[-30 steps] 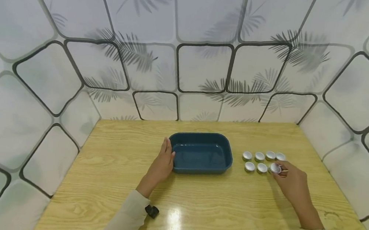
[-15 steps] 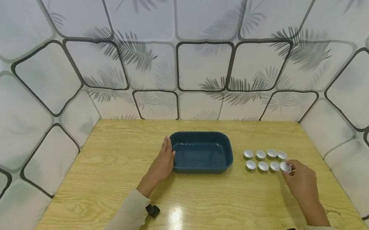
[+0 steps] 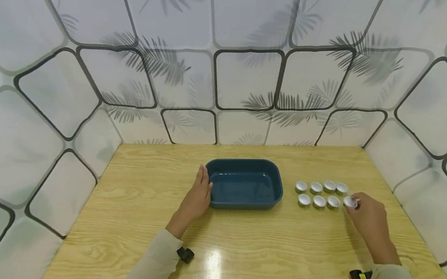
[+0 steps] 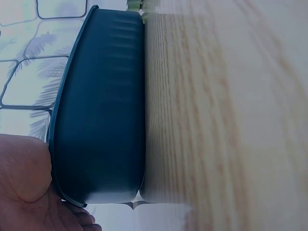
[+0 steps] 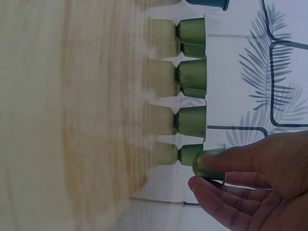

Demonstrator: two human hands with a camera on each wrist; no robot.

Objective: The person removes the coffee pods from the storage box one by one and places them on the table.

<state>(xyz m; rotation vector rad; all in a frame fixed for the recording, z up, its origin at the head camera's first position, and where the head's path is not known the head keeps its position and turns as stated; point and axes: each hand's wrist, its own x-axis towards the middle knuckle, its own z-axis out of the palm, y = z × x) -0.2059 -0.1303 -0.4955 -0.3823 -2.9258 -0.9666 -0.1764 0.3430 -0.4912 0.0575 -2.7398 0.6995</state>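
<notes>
A green coffee capsule (image 5: pixel 209 163) with a silver lid, seen from above in the head view, is pinched between the thumb and fingers of my right hand (image 3: pixel 369 216). It is held upright at the right end of the front row of like capsules (image 3: pixel 319 201). In the right wrist view its base stands a little off the table. My left hand (image 3: pixel 195 199) rests against the left wall of a dark blue rectangular basin (image 3: pixel 245 206), fingers straight along its side. The basin holds nothing.
A back row of silver-topped capsules (image 3: pixel 316 187) stands just behind the front row, right of the basin. Patterned walls (image 3: pixel 249 79) enclose the wooden table (image 3: pixel 261 255) at the back and both sides.
My right hand has moved rightward with the capsule, from over the front row's third place to the row's right end. The left hand and basin stay as they were.
</notes>
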